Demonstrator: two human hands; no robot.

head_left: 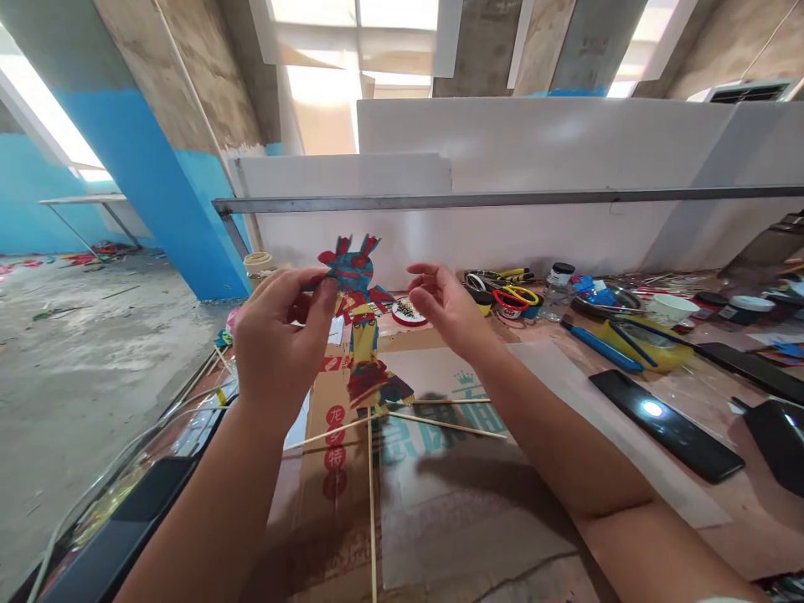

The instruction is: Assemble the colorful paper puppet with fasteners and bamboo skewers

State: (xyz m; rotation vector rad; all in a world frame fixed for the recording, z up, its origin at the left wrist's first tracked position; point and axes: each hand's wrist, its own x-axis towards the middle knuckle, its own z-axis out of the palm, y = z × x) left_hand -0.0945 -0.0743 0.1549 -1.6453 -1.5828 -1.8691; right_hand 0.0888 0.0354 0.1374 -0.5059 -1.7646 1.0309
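Currently the left hand (pixel 280 335) pinches the painted puppet (pixel 361 335) at its head, above the cardboard (pixel 440 502); the right hand (pixel 443 306) hovers open, empty. Likely light, thin, flexible: grip flat areas, not the sticks (pixel 433 423).

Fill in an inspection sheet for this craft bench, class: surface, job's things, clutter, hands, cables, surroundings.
Surface: flattened cardboard covers the bench.
Job's things: painted shadow puppet held upright; thin bamboo rods fan out beneath it.
Clutter: scissors, small bottle, blue-handled tool, black phone.
Hands: left hand pinches the puppet's head; right hand open beside it, not touching.
Cables: grey cable at bench's left edge.
Surroundings: white partition, blue pillar.
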